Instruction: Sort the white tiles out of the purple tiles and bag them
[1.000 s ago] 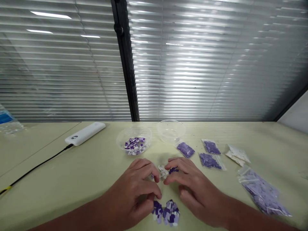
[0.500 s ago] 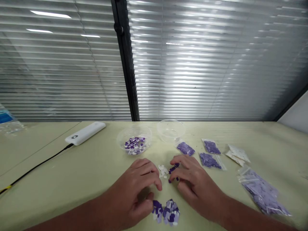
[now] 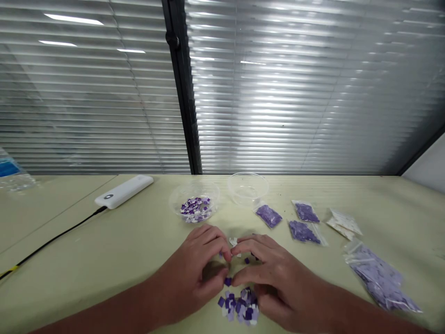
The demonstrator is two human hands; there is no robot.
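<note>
My left hand [image 3: 200, 273] is curved over the table with a gap between thumb and forefinger. At its thumb tip lies a dark purple paper square [image 3: 227, 281], which a fingertip of my right hand [image 3: 278, 276] also reaches. My right hand has its fingers spread, and its forefinger tip is close to my left forefinger. Below the fingertips is a mixed pile of purple, lilac and white squares [image 3: 239, 306]. White squares [image 3: 232, 241] show behind my hands, partly hidden. Another dark purple square [image 3: 247, 260] lies under my right hand.
A clear bowl [image 3: 173, 200] with mixed squares stands behind my left hand, beside another clear bowl [image 3: 264, 189]. To the right lie purple bags [image 3: 269, 216], a white bag [image 3: 344, 223] and a large lilac bag [image 3: 380, 276]. A white power bank [image 3: 125, 191] with a cable is at left.
My hands have come closer together, the right one moving left and toward me. A dark purple square now shows between their fingertips, and the near pile is more spread out.
</note>
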